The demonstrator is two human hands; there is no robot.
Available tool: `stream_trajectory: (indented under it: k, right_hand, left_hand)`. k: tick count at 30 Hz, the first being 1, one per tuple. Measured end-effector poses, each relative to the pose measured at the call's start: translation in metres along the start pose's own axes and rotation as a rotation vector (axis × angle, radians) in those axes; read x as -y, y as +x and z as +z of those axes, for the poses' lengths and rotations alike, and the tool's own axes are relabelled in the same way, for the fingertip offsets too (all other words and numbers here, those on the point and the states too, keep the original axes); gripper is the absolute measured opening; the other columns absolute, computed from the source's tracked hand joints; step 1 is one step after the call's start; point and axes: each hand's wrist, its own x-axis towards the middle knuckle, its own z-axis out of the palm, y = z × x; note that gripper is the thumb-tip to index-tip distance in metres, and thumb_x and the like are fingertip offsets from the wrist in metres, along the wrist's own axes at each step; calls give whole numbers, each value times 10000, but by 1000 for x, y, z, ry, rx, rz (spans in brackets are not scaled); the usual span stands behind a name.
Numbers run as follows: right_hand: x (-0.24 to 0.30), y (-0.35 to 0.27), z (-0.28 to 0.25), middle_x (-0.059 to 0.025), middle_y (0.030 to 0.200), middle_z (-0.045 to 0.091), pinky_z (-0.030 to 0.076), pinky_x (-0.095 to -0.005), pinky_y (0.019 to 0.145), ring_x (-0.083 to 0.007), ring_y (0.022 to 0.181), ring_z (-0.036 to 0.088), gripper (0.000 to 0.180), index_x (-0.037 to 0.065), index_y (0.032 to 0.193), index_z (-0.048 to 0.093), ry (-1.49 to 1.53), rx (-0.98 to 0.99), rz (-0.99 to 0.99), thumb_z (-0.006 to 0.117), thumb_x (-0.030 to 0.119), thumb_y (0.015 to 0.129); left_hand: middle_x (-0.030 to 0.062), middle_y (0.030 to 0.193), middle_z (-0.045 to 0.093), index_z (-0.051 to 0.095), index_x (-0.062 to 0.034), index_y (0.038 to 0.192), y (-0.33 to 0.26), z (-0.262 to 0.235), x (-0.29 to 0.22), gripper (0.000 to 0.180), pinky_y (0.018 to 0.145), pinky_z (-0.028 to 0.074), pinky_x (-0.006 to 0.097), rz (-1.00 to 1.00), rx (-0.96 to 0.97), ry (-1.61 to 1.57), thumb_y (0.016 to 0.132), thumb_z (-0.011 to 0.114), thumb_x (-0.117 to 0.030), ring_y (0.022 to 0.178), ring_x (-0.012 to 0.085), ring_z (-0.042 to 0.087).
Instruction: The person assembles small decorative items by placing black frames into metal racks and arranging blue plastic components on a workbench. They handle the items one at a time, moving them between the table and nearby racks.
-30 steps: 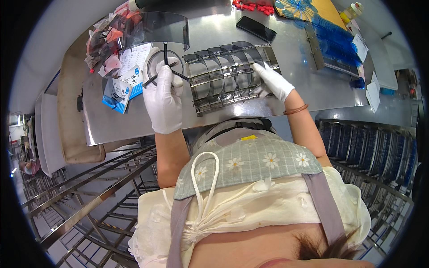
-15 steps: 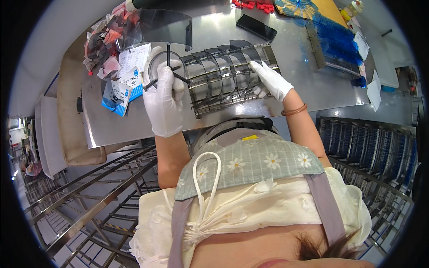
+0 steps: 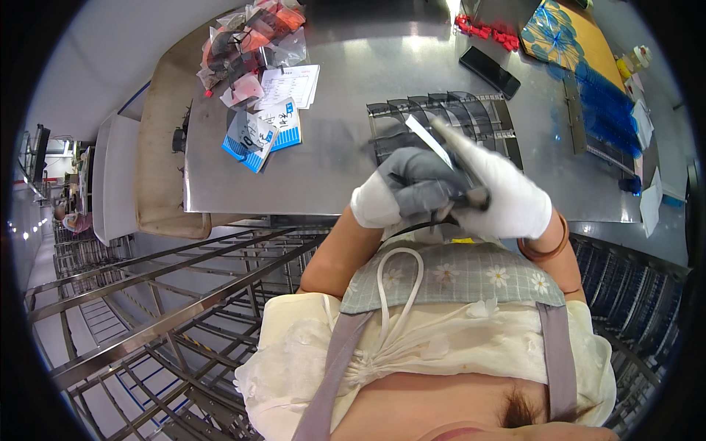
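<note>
A dark see-through plastic sheet (image 3: 426, 170), blurred by motion, is between my hands in front of my apron. My left hand (image 3: 381, 197), in a white glove, is closed on it, and its fingers look grey through the tinted plastic. From the right, my gloved right hand (image 3: 511, 191) grips the same piece; its fingers are smeared. A bright white streak lies along the sheet's upper edge. Just beyond is a metal rack (image 3: 507, 125) holding several curved tinted sheets (image 3: 460, 110) in a row, partly hidden by my hands. The three-armed black piece cannot be made out.
A phone (image 3: 490, 71) lies beyond the rack. Blue-white packets (image 3: 252, 138), papers (image 3: 290, 84) and a heap of plastic bags (image 3: 250, 44) are at the left. Red pieces (image 3: 487, 32) and a blue bristly rack (image 3: 607, 110) stand far right. Metal rack frames (image 3: 162, 323) flank the steel table (image 3: 338, 95).
Both hands have come together near my body, my right one leaving the rack. The view has shifted left. The large tinted sheet is gone from beside the bags.
</note>
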Motion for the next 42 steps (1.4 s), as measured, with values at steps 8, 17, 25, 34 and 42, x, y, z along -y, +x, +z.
stream_trajectory:
  k: [8, 17, 25, 34, 42]
  right_hand:
    - [-46, -56, -58, -60, 1049, 623, 516, -301, 804, -148, 885, 622, 658, 19, 1518, 431, 448, -517, 553, 633, 357, 991]
    - [-146, -80, -9, -73, 933, 653, 551, -288, 641, -127, 666, 652, 624, 111, 1532, 432, 320, -361, 952, 469, 499, 1045]
    - [-145, -78, -9, -300, 1350, 625, 461, -454, 1050, -458, 1177, 649, 802, -18, 1549, 384, -6, -252, 891, 396, 602, 1041]
    - [-108, -50, -17, -225, 1273, 623, 533, -433, 937, -382, 1026, 652, 741, 39, 1485, 458, -500, -437, 674, 604, 549, 968]
    - [-37, -24, -72, -191, 1265, 635, 529, -440, 953, -404, 1125, 630, 855, 43, 1486, 475, -515, -495, 28, 849, 181, 730]
  left_hand:
    - [205, 1418, 551, 491, 10, 1464, -65, -163, -62, 816, 1104, 442, 483, 981, -222, -385, 844, 830, -398, 1325, 346, 511]
    - [280, 1496, 515, 176, -18, 1632, -123, -307, 44, 1346, 1143, 432, 430, -742, -1424, 1251, 621, 950, -455, 1371, 407, 532]
    - [281, 1467, 537, 315, 13, 1579, -107, -270, 21, 1053, 1137, 435, 448, -148, -1626, 1394, 749, 866, -328, 1349, 401, 544]
    - [175, 1409, 586, 421, -13, 1525, 19, -106, -52, 869, 1060, 460, 370, 187, -843, 1215, 751, 804, -107, 1219, 243, 602]
    - [116, 1358, 620, 355, -25, 1590, 118, 32, -69, 1114, 998, 515, 343, 414, 13, 1248, 586, 835, 27, 1200, 220, 626]
